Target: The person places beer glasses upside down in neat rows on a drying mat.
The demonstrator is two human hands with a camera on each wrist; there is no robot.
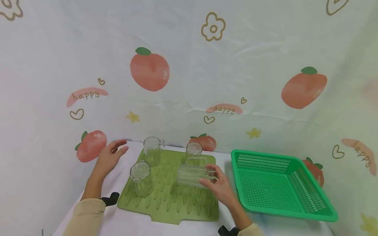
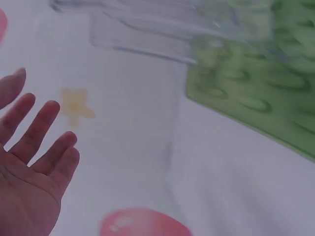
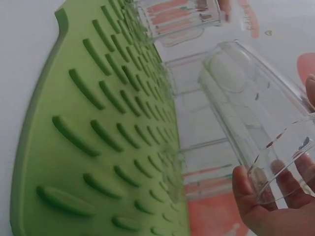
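Note:
My right hand [image 1: 220, 186] holds a clear glass mug [image 1: 190, 176] near its rim, tipped on its side over the green drying mat [image 1: 165, 209]. In the right wrist view, fingers [image 3: 244, 189] and thumb grip this mug [image 3: 246, 93] at its open end, its base pointing away. Three other glass mugs stand on the mat: one at the back left [image 1: 152, 154], one at the front left [image 1: 142, 180] and one at the back right [image 1: 194, 149], partly hidden. To the left of the mat my left hand [image 1: 109, 159] hangs in the air, fingers apart, holding nothing.
A green plastic basket [image 1: 283, 213] with perforated sides stands right of the mat. Behind everything hangs a white cloth [image 1: 183, 65] with printed fruit and flowers. The white tabletop [image 1: 110, 216] shows around the mat.

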